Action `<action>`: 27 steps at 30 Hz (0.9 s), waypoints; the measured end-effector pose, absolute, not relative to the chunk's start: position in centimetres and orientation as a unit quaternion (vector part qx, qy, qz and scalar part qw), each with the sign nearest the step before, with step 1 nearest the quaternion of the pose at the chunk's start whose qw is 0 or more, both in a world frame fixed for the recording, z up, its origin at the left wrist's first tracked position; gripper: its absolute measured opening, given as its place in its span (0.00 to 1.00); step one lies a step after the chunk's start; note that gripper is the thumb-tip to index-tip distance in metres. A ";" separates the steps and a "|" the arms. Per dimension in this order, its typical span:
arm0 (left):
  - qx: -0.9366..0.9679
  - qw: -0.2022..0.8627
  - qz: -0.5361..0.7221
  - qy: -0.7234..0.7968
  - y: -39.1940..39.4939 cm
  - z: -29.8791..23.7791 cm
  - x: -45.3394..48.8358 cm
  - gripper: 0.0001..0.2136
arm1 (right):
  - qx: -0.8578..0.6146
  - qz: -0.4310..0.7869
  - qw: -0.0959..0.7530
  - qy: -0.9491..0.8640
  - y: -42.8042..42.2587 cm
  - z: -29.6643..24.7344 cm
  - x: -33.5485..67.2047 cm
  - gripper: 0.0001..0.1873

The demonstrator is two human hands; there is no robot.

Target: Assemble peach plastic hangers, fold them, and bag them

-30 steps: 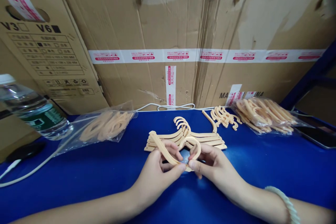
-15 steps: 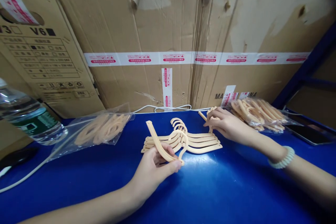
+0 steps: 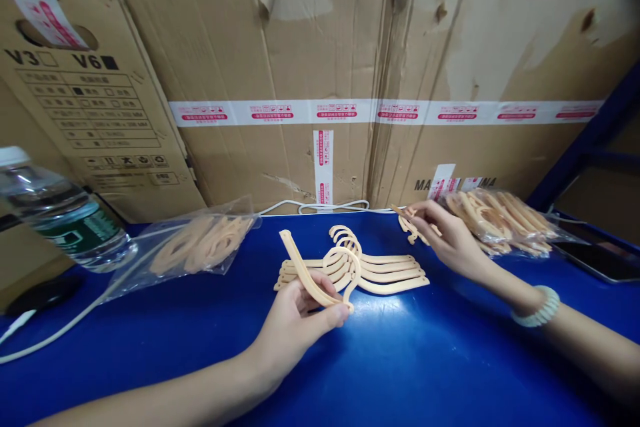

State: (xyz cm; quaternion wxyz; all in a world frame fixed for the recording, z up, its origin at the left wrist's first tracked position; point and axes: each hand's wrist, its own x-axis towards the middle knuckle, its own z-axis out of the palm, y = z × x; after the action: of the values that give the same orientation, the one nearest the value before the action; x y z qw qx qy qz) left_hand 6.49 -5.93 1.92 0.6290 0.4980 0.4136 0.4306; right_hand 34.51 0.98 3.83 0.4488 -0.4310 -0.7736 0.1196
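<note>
- Taped brown cardboard boxes filled the upper frame; the glossy blue table top took up the lower half.
- Two clear plastic bags of peach hangers lay at middle left and middle right.
- A flat stack of peach plastic hangers lay at centre frame.
- The left hand, just below the stack, pinched a single peach hanger bar between thumb and fingertips. The bar's far end tilted up over the stack's left edge.
- A pinch close to the bend seemed best for keeping the bar steady.
- The right hand, right of centre, had its fingers curled onto a small loose heap of peach hook pieces. I could not tell whether it actually gripped one.
- Taking one piece alone seemed to call for fingertips only.
</note>
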 end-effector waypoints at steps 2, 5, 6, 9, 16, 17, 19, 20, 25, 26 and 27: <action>0.500 0.630 0.433 0.408 -5.9 1.8 6.5 0.15 | -0.427 0.219 0.522 -0.705 -0.1 4.4 33.3 0.08; 0.506 0.630 0.431 0.402 -5.8 1.7 6.4 0.14 | -0.381 0.395 0.568 -0.613 -2.0 5.0 31.4 0.11; 0.508 0.630 0.430 0.401 -5.8 1.7 6.4 0.14 | -0.367 0.456 0.568 -0.579 -2.6 5.1 30.9 0.12; 0.513 0.629 0.427 0.399 -5.8 1.6 6.3 0.13 | -0.349 0.589 0.555 -0.473 -3.8 4.8 29.7 0.13; 0.517 0.627 0.425 0.399 -5.7 1.5 6.3 0.12 | -0.346 0.674 0.545 -0.359 -5.1 3.0 27.8 0.19; 0.515 0.627 0.426 0.400 -5.7 1.5 6.3 0.13 | -0.348 0.677 0.542 -0.356 -5.3 2.8 27.6 0.23; 0.517 0.627 0.427 0.397 -5.8 1.6 6.4 0.13 | -0.351 0.683 0.527 -0.363 -5.7 2.5 27.0 0.30; 0.518 0.627 0.428 0.394 -5.8 1.6 6.4 0.13 | -0.352 0.687 0.515 -0.374 -5.9 2.4 26.8 0.31; 0.522 0.643 0.419 0.373 -5.9 1.9 6.4 0.12 | -0.338 0.679 0.463 -0.459 -6.5 1.8 26.1 0.15; 0.517 0.648 0.418 0.371 -5.9 1.9 6.4 0.13 | -0.335 0.674 0.458 -0.474 -6.5 1.8 26.1 0.14; 0.512 0.653 0.416 0.371 -5.9 1.9 6.4 0.14 | -0.335 0.669 0.453 -0.486 -6.5 1.7 26.1 0.13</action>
State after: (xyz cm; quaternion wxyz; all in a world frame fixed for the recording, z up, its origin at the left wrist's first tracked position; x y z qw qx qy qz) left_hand 6.41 -5.87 1.88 0.6534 0.5123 0.3708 0.4161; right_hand 26.09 -6.54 1.72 0.4528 -0.3350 -0.4856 0.6686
